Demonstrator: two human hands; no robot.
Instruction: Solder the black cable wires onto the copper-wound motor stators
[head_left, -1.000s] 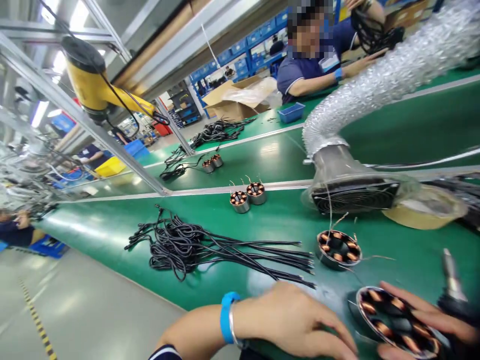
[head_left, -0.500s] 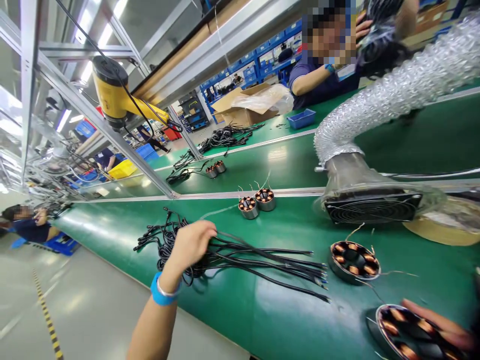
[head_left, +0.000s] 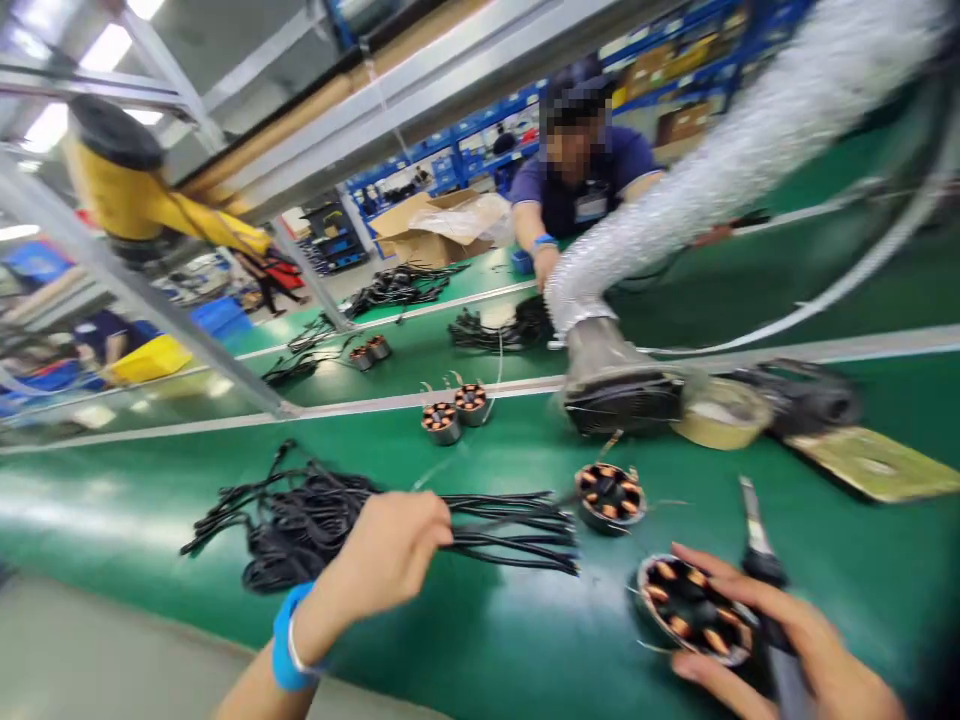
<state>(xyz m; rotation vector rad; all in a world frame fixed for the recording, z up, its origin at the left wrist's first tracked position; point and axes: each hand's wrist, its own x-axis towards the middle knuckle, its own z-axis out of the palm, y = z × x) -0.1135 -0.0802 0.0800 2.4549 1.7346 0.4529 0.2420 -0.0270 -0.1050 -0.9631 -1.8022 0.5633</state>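
Note:
My left hand [head_left: 397,550] is closed around a bundle of black cables [head_left: 510,535], whose cut ends point right. Their coiled lengths lie in a heap to the left of the wrist. At the lower right, my right hand [head_left: 817,640] has its thumb and fingers on opposite sides of a motor stator [head_left: 694,610] with copper windings. A soldering iron [head_left: 761,560] lies along the right hand, tip pointing away; whether the palm touches its handle I cannot tell. Just beyond is another stator [head_left: 611,495], its thin wires sticking out.
A fan [head_left: 622,405] on a silvery flexible duct [head_left: 675,220] stands behind the stators. Right of it are a tape roll [head_left: 724,412] and a yellowish plate [head_left: 877,462]. Two stators [head_left: 454,410] sit by the metal rail. Across the bench, a person [head_left: 577,190] reaches toward black cables [head_left: 495,325].
My view has swung right, bringing the soldering iron, tape roll and plate into sight. The cable ends are drawn closer together. The person opposite has lowered their arms to the bench.

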